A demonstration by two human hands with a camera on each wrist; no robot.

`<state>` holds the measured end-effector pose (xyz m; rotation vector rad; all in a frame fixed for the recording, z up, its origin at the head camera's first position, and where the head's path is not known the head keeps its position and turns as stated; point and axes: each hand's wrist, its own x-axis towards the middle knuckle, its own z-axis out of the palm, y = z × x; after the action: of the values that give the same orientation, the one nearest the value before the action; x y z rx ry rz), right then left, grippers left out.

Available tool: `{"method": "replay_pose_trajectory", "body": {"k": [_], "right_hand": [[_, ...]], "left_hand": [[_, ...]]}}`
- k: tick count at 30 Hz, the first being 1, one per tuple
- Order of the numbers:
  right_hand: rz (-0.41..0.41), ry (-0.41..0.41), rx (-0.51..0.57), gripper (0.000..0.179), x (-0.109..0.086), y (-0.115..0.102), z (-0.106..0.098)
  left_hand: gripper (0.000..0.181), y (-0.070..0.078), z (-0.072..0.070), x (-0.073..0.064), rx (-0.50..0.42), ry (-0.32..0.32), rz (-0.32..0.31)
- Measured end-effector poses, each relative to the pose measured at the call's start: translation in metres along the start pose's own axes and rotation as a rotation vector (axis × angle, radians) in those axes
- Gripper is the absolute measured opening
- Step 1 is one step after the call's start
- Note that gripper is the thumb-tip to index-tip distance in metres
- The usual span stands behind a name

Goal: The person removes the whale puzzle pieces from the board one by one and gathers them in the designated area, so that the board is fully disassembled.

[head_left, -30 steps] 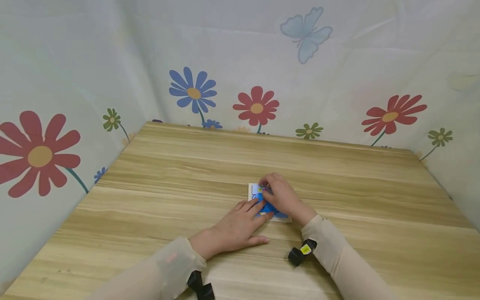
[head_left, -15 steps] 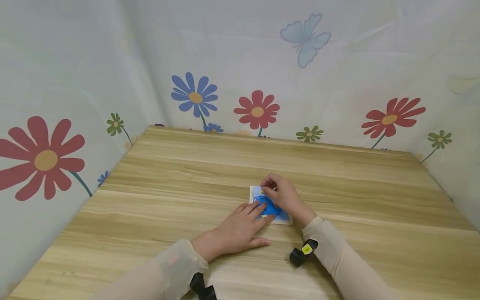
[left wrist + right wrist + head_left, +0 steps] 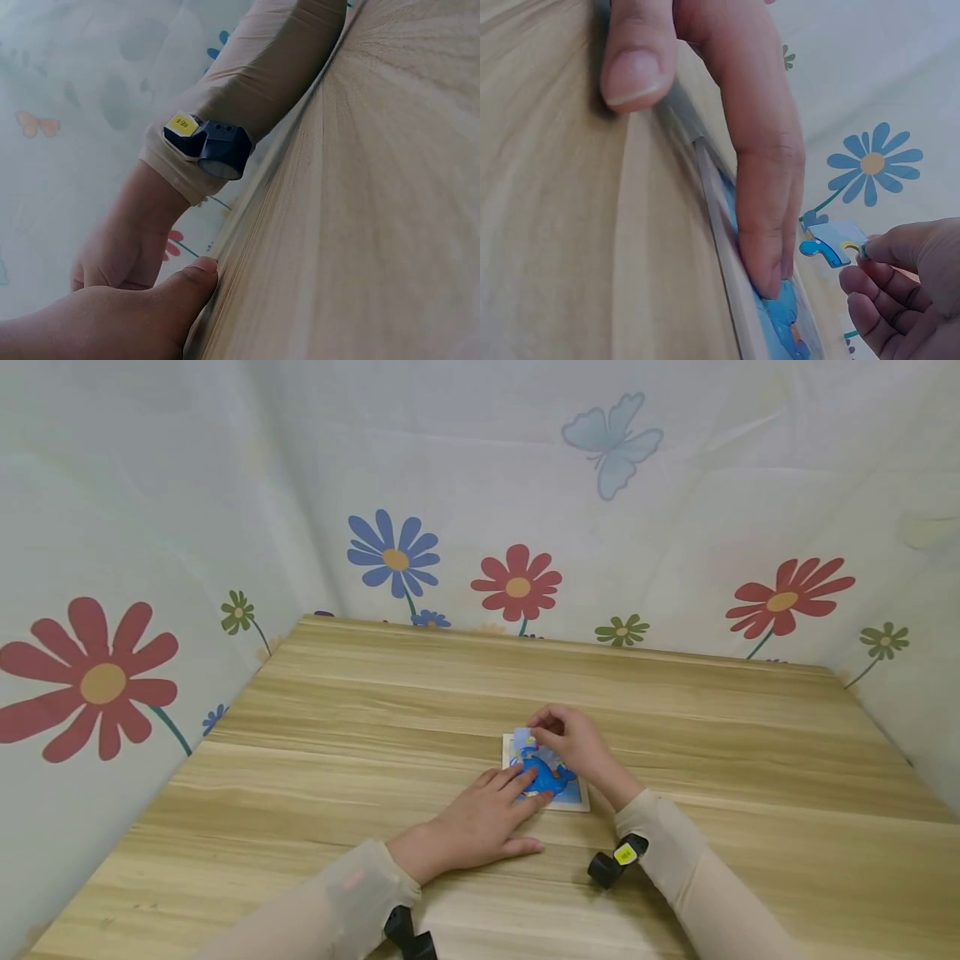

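Note:
A small square jigsaw puzzle [image 3: 573,796] with a blue whale picture lies in a pale frame on the table. My left hand [image 3: 480,820] lies across its lower left part with straight, spread fingers; in the right wrist view its fingertips press on the picture. My right hand [image 3: 581,747] pinches a puzzle piece [image 3: 836,241] between thumb and fingers. This piece is pale blue with a bit of darker blue and yellow, and it is held tilted up above the puzzle's far left corner. The left wrist view shows both hands, but the puzzle is hidden there.
The wood-grain table [image 3: 337,718] stretches out around the puzzle. A white curtain [image 3: 465,460] printed with flowers and a butterfly hangs behind it and at both sides. Small black cameras are strapped to both wrists, the right one [image 3: 617,860] just above the table.
My right hand has pulled a piece up out of the puzzle's far left corner, where it lay flat before. The left hand keeps its place on the puzzle. The head view has shifted slightly.

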<state>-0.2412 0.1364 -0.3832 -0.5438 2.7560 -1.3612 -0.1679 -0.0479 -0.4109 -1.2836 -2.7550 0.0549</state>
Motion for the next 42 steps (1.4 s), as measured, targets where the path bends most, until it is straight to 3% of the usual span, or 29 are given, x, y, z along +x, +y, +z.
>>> {"method": "replay_pose_trajectory", "body": {"k": [15, 42], "right_hand": [[0.008, 0.018, -0.024, 0.015, -0.005, 0.005, -0.028], [0.078, 0.026, -0.081, 0.015, -0.017, 0.032, -0.058]], "left_hand": [[0.064, -0.001, 0.001, 0.000, -0.020, 0.007, 0.015], [0.063, -0.001, 0.001, -0.001, -0.022, 0.022, 0.006]]}}
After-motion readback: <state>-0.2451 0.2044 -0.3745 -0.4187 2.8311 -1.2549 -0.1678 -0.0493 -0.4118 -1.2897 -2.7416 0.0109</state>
